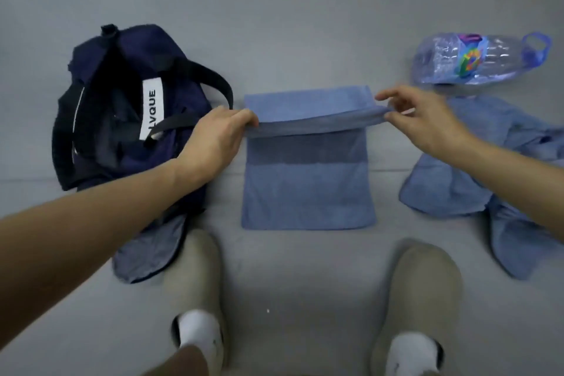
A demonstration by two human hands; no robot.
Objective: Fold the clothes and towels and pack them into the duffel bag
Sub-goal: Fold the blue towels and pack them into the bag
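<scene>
Towel: the blue towel (308, 192) lies flat on the grey floor (274, 24), straight ahead of the person's feet. Its far part is lifted into a fold that runs across the cloth, and a darker band shows just below that fold.
Left hand: the left hand (219, 134) grasps the left end of the raised fold, fingers curled over the edge.
Right hand: the right hand (424, 119) pinches the right end of the same fold between thumb and a finger, with the other fingers spread above it.
Duffel bag: the navy duffel bag (122, 119) sits on the floor just left of the towel. Its top gapes, its dark straps are loose, and a white label (151, 108) faces up. The left forearm passes over its near side.
Grey-blue cloth: a grey-blue cloth (146, 253) sticks out from under the bag's near end, beside the left slipper (195, 268).
Shirt: a crumpled blue shirt (488, 162) lies to the right of the towel, apart from it and partly under the right forearm.
Bottle: a clear plastic bottle (476, 59) with a blue handle lies on its side beyond the shirt.
Feet: beige slippers over white socks; the right slipper (427, 284) stands near the towel's near edge.
</scene>
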